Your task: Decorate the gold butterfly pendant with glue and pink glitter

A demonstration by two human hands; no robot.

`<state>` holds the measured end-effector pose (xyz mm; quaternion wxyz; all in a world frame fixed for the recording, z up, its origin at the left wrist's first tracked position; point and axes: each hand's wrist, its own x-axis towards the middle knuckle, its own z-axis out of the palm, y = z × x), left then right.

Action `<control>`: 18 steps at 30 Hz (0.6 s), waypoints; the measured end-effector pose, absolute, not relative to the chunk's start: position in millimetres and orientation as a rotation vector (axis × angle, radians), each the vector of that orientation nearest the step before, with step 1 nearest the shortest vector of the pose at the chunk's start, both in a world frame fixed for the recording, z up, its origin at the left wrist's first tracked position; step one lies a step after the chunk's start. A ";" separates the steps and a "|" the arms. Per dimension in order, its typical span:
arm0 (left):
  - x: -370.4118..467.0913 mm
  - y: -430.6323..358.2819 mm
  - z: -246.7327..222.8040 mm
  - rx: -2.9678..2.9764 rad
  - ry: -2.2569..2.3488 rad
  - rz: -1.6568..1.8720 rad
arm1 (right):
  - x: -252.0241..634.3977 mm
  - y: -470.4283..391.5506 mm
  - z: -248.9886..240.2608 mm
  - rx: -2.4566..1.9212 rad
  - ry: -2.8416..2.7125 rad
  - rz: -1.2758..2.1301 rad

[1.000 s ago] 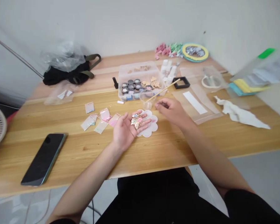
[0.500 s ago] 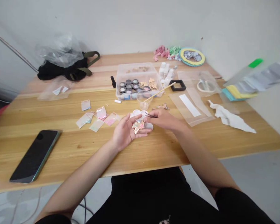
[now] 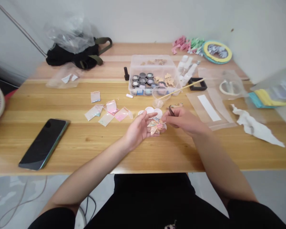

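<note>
Five small clear zip bags (image 3: 106,119) lie loosely grouped on the wooden table (image 3: 90,152), with pink, blue and pale green contents showing. Behind them and to the right, an open clear plastic box (image 3: 137,66) holds small round dark-rimmed pots (image 3: 142,81) filled with pale tints, and gold metal pieces (image 3: 168,79) lie beside the pots. At its front stands a clear plastic cup (image 3: 158,103), a thin wooden stick (image 3: 185,86) leaning out over its rim. Farther back, a round yellow-and-blue dish (image 3: 218,60) contains grey pieces (image 3: 216,50), and a limp clear bag (image 3: 54,80) at the far left has white scraps (image 3: 69,78) in it.

The shiny gold leaf-winged ornament (image 3: 156,126), dotted pink at its centre with pale blue and green patches, lies on the fingers of the left hand (image 3: 137,129), above a white flower-shaped palette (image 3: 158,112). That hand's fingers are extended and spread, supporting rather than clasping it. The right hand (image 3: 184,121) has thumb and fingers closed around a slim dark tool (image 3: 171,111); its fingertips are at the ornament's right edge, though I cannot tell whether they pinch it.
</note>
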<state>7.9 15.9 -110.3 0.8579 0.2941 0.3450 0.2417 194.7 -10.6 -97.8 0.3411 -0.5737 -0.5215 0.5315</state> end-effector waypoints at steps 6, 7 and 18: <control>6.9 18.0 -120.5 0.667 0.739 0.603 | 195.8 -11.6 -95.5 -1.465 -1.232 1.421; 6.9 18.3 -121.7 0.681 0.740 0.607 | 195.4 -11.6 -95.0 -1.462 -1.218 1.426; 8.5 20.0 -129.5 0.893 0.630 0.534 | 193.5 -11.6 -91.7 -1.436 -1.057 1.387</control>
